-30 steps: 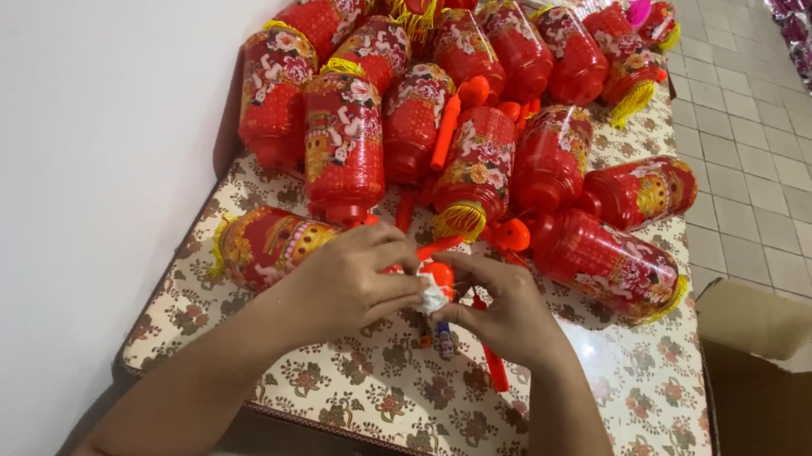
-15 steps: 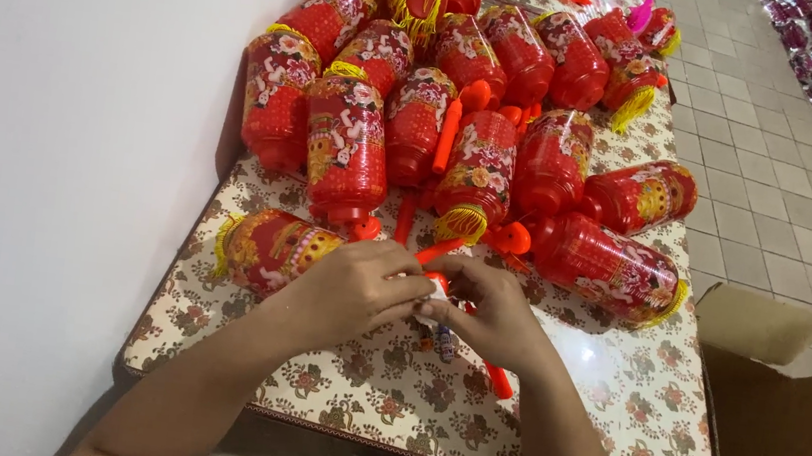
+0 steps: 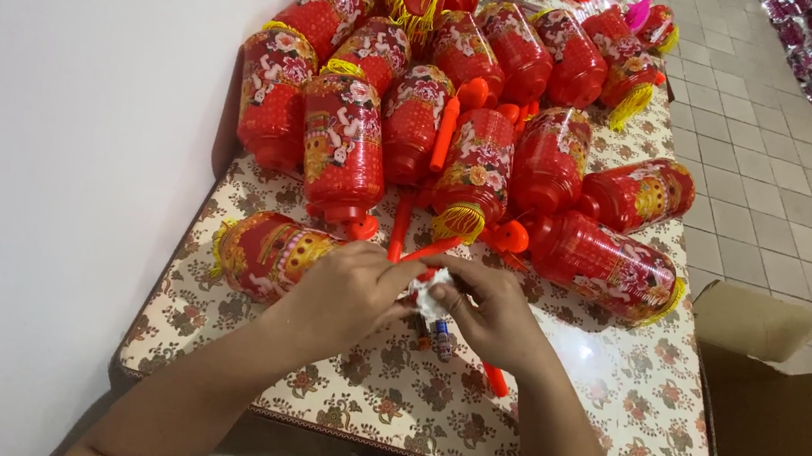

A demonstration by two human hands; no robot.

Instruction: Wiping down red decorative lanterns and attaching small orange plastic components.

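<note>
1. The left hand [image 3: 344, 292] and right hand [image 3: 493, 313] meet over the near part of the table [image 3: 599, 399]. Each grip pinches a small white piece [image 3: 430, 301] on a thin red stick [image 3: 494, 378], so it stays put.
2. Just left lies a red lantern [image 3: 268, 254] on its side, shiny and round like a tube.
3. Farther back, many red lanterns [image 3: 460, 93] with yellow fringe crowd together.
4. A brown cardboard box [image 3: 787, 429] waits to the right.

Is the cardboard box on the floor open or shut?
Open. The box beside the table has a flap folded up and outward; its contents are out of view.
</note>
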